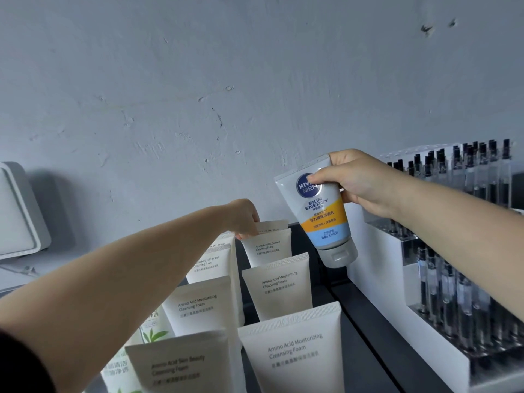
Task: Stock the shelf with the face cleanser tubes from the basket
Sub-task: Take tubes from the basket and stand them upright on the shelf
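Fingers (326, 175) of the right hand (365, 185) curl around a blue and orange tube (323, 219), held cap down above the dark shelf (354, 321). Left hand (243, 217) pinches the top of a white tube (268, 245) at the back of its row. Clear bottles (465, 268) stand to the right.

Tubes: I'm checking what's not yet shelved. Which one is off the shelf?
The Nivea Men tube, with orange and blue bands, gripped in the right hand, cap down; the white tubes stand in rows.

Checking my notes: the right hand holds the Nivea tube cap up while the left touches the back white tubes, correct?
Not quite. In the head view the right hand holds the Nivea tube cap down, not up. The left hand does touch the back white tubes.
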Demonstrator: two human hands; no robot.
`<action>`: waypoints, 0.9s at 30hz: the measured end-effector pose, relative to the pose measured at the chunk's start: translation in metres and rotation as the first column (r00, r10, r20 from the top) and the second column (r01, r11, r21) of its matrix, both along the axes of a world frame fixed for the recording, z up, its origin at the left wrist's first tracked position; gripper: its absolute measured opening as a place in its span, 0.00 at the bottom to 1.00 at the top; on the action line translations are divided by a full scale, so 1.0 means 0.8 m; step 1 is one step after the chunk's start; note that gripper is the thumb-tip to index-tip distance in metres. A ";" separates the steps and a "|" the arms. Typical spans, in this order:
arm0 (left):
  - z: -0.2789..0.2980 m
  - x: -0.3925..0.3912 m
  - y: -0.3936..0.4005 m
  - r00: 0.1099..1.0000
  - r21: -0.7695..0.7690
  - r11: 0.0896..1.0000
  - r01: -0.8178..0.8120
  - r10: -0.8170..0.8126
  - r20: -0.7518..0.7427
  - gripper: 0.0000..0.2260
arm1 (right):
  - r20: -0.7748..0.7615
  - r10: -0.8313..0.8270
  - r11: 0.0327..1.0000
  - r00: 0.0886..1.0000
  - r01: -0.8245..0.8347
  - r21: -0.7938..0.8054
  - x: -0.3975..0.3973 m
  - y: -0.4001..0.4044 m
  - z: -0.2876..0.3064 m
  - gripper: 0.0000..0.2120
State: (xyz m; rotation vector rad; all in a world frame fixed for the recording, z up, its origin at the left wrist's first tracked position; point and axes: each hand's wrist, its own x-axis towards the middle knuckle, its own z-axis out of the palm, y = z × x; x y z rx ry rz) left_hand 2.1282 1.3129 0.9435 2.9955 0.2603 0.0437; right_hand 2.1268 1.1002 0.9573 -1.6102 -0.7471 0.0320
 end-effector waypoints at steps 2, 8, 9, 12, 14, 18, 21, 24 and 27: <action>-0.002 0.000 0.006 0.999 0.007 1.000 -0.011 0.011 -0.030 0.14 | -0.001 -0.004 1.000 1.000 0.004 -0.003 0.000 0.000 0.000 0.03; 0.004 -0.011 0.013 0.993 0.035 0.999 -0.024 0.028 -0.111 0.14 | -0.002 0.009 1.000 1.000 -0.009 -0.003 -0.007 0.000 0.003 0.05; 0.004 -0.011 0.013 0.994 0.010 0.999 -0.034 0.035 -0.108 0.14 | 0.000 0.010 1.000 1.000 -0.010 -0.002 -0.008 -0.001 0.004 0.05; 0.011 -0.013 0.010 0.999 -0.111 0.994 -0.008 0.005 -0.032 0.02 | 0.002 0.008 1.000 1.000 -0.009 0.012 -0.013 0.001 0.007 0.06; 0.025 -0.018 0.009 0.999 -0.184 0.983 0.011 -0.001 0.050 0.09 | 0.002 0.010 0.999 1.000 -0.010 0.037 -0.017 0.002 0.011 0.07; 0.068 -0.051 0.006 0.978 -0.282 0.957 0.066 -0.006 0.210 0.10 | 0.050 0.033 0.994 0.998 -0.038 0.098 -0.030 0.006 0.028 0.08; 0.102 -0.098 0.003 0.926 -0.383 0.901 0.205 -0.051 0.374 0.03 | 0.100 0.056 0.989 0.993 -0.069 0.134 -0.048 0.010 0.051 0.08; 0.129 -0.154 -0.006 0.852 -0.456 0.778 0.432 -0.186 0.490 0.04 | 0.163 0.087 0.983 0.983 -0.111 0.146 -0.070 0.018 0.078 0.07; 0.133 -0.202 -0.011 0.798 -0.411 0.765 0.497 -0.217 0.562 0.11 | 0.252 0.093 0.982 0.963 -0.130 0.135 -0.097 0.033 0.096 0.07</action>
